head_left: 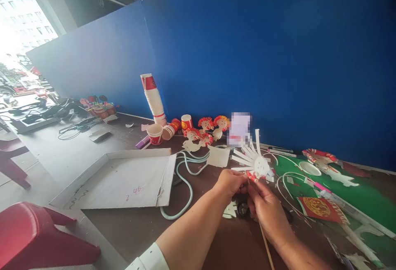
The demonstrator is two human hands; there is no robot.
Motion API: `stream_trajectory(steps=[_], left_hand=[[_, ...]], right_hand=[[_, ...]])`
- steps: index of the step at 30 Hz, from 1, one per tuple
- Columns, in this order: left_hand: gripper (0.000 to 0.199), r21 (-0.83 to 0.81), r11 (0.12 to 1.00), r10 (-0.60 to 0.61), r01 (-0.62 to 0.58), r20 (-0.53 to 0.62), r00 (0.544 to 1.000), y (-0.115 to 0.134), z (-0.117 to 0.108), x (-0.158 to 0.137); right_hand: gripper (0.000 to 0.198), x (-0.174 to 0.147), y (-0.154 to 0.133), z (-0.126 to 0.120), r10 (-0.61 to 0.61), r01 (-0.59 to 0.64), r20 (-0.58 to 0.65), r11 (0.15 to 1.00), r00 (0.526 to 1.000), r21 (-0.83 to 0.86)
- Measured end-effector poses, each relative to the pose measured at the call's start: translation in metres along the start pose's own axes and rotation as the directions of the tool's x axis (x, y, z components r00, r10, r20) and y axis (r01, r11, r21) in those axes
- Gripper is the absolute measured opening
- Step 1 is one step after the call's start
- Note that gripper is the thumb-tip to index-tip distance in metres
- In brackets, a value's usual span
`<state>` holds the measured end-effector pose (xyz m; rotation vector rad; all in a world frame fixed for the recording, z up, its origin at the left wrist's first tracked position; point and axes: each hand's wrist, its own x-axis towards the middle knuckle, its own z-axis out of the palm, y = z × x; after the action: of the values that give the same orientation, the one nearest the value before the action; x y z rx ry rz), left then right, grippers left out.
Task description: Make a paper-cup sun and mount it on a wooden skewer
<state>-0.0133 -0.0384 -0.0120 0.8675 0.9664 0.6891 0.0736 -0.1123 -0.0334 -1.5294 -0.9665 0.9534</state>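
A cut paper cup (261,165) is held up in front of me, its wall slit into white strips that fan out around the round base. My left hand (231,184) pinches one edge of it from the left. From the right, the fingers of my right hand (266,204) close on the same edge, where a red strip (252,176) appears curled between the fingertips. A thin wooden stick (266,243) runs down from under my right hand; its upper end is hidden. Below the hands lie a white paper scrap (229,210) and a dark round object (243,209).
A shallow white box lid (136,179) lies left, beside a looped pale cable (187,195). Behind stand stacked paper cups (154,100) and several curled-cup figures (221,124) against a blue partition (262,55). Right is a green mat (368,191) with scraps. A red stool (27,237) stands left.
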Motion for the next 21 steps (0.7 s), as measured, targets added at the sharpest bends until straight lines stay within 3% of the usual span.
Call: stream_trajectory(steps=[9, 21], left_hand=[[0.019, 0.061, 0.998, 0.029, -0.028, -0.006, 1.0, -0.004, -0.002, 0.004], [0.022, -0.028, 0.999, -0.025, 0.022, -0.086, 0.996, 0.007, 0.006, -0.008]], right_hand=[[0.044, -0.002, -0.003, 0.0, 0.034, -0.035, 0.033, 0.999, 0.999, 0.014], [0.036, -0.005, -0.009, 0.002, 0.11, -0.11, 0.009, 0.992, 0.994, 0.068]])
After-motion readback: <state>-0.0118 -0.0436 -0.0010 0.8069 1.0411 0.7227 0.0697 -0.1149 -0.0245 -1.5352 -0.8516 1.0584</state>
